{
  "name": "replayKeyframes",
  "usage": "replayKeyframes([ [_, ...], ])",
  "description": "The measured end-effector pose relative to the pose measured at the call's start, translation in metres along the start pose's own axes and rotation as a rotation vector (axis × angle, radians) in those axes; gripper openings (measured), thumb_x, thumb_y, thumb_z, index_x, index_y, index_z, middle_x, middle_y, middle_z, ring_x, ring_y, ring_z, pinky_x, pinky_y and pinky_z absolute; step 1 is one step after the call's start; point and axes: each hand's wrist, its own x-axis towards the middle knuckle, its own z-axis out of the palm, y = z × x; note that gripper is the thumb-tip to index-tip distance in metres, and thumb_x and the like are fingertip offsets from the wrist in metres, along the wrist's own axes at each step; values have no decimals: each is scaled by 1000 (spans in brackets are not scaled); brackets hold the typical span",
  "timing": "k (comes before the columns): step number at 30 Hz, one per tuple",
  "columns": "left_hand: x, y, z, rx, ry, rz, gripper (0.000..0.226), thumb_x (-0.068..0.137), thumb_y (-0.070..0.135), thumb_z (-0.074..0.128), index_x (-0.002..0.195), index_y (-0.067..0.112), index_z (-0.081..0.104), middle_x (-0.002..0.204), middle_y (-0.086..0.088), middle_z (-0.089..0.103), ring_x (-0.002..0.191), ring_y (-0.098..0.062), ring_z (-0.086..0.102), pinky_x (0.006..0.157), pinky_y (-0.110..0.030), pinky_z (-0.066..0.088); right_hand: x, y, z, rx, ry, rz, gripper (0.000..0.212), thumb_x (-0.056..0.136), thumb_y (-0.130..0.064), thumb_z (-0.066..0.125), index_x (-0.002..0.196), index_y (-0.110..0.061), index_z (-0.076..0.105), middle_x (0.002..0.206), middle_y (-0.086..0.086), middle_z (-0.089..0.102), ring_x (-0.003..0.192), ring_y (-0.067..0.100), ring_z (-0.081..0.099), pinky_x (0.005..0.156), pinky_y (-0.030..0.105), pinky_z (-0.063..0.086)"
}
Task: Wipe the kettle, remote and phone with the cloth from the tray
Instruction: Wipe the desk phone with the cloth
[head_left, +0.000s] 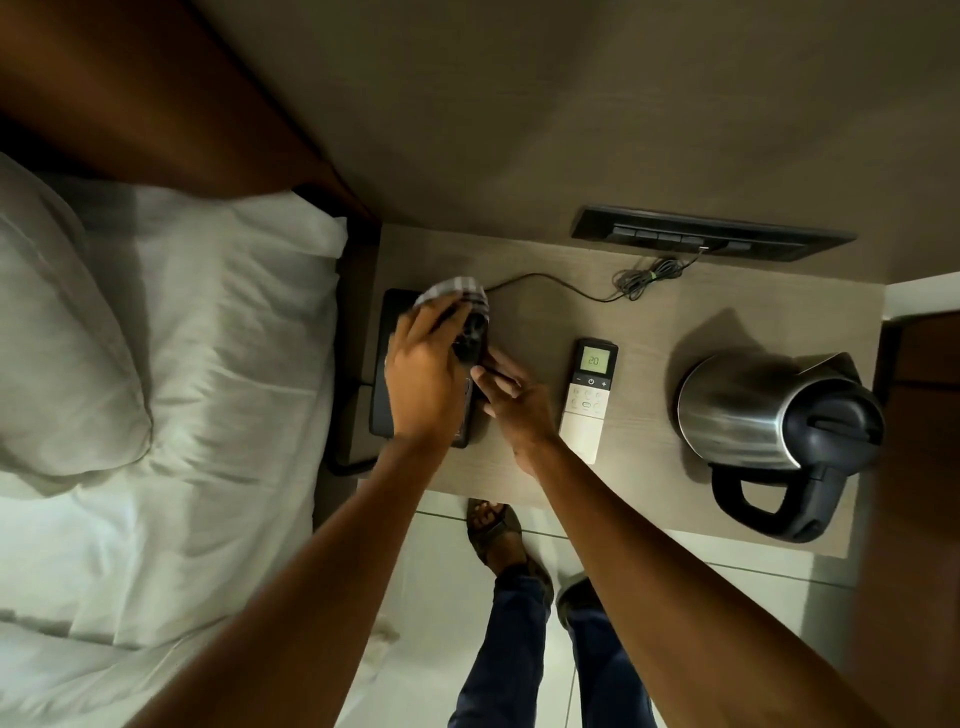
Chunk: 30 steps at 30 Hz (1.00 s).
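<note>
A black desk phone (387, 364) lies at the left end of the wooden bedside table (524, 322). My left hand (421, 379) is over the phone and grips a checked cloth (457, 291), which is bunched against the far end of the dark handset (471, 338). My right hand (511, 400) is just right of it, fingertips pinching the handset's side. A white remote (587, 400) with a lit display reading 20 lies at the table's middle. The steel kettle (737, 410), with its black lid and handle, stands at the right end.
A thin cord (550, 286) runs from the phone to a dark switch panel (711, 239) on the wall, with a bundled loop near it. A bed with white sheets and a pillow (62, 338) is at the left. My legs and sandalled feet (493, 530) stand on the tiled floor below the table.
</note>
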Motion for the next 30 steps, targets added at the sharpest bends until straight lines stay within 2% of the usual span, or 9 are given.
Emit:
replayKeyframes([
  [2, 20, -5, 9, 72, -93, 23, 48, 95, 11, 41, 137, 18, 64, 148, -4, 60, 139, -30, 52, 112, -44, 48, -2, -2, 1, -5, 5, -4, 58, 103, -10, 71, 158, -13, 53, 156, 11, 61, 141, 20, 57, 108, 42, 51],
  [5, 11, -26, 16, 145, -215, 99, 44, 98, 11, 45, 137, 17, 64, 149, -5, 58, 143, -29, 50, 120, -48, 39, -3, 0, -1, -27, 10, -14, 58, 104, -10, 70, 159, -12, 51, 155, 11, 62, 141, 22, 59, 107, 41, 51],
  [10, -53, -44, 10, 109, -247, 49, 40, 93, 6, 55, 131, 15, 67, 141, -7, 64, 136, -26, 56, 115, -47, 46, -1, 0, -3, -62, -12, -18, 58, 106, -3, 63, 160, -19, 50, 152, 6, 61, 140, 22, 60, 117, 44, 53],
  [12, -79, -48, 7, 134, -292, 51, 40, 92, 5, 60, 130, 16, 68, 141, -6, 65, 137, -24, 56, 115, -45, 46, -3, -3, -1, -107, 0, -51, 56, 105, -11, 68, 158, -23, 53, 152, 3, 62, 136, 15, 61, 114, 36, 54],
  [14, -104, -53, 8, 134, -361, 67, 34, 94, 6, 62, 125, 16, 72, 136, -4, 68, 132, -22, 60, 113, -41, 48, -4, -5, -1, -100, -4, -54, 58, 104, -15, 72, 158, -23, 54, 157, 7, 60, 135, 13, 60, 110, 29, 53],
  [17, -153, -64, 7, 99, -486, -15, 23, 99, 16, 59, 116, 19, 74, 124, -1, 73, 113, -13, 68, 103, -26, 52, -5, -8, 2, -51, -10, -3, 59, 104, -11, 70, 160, -20, 51, 158, 15, 59, 131, 17, 62, 115, 44, 51],
  [19, -186, -69, 3, 104, -532, -70, 23, 96, 11, 64, 113, 20, 76, 119, -1, 75, 110, -15, 70, 101, -26, 53, -7, -9, 5, -49, 7, 10, 59, 105, -11, 69, 160, -18, 50, 157, 17, 59, 138, 25, 61, 117, 48, 50],
  [23, -208, -69, -2, 123, -507, -99, 49, 74, -13, 75, 109, 20, 78, 117, -2, 77, 111, -21, 72, 95, -39, 61, -12, -10, 7, -123, 66, 24, 55, 105, -15, 69, 158, -14, 53, 156, 20, 59, 145, 32, 58, 120, 51, 49],
  [30, -158, -38, -25, 113, -299, -47, 49, 78, -15, 67, 114, 17, 77, 122, -5, 75, 117, -26, 69, 98, -34, 55, -36, -20, 4, -165, 65, 28, 47, 106, -21, 69, 152, -15, 60, 154, 18, 62, 143, 29, 60, 120, 49, 49],
])
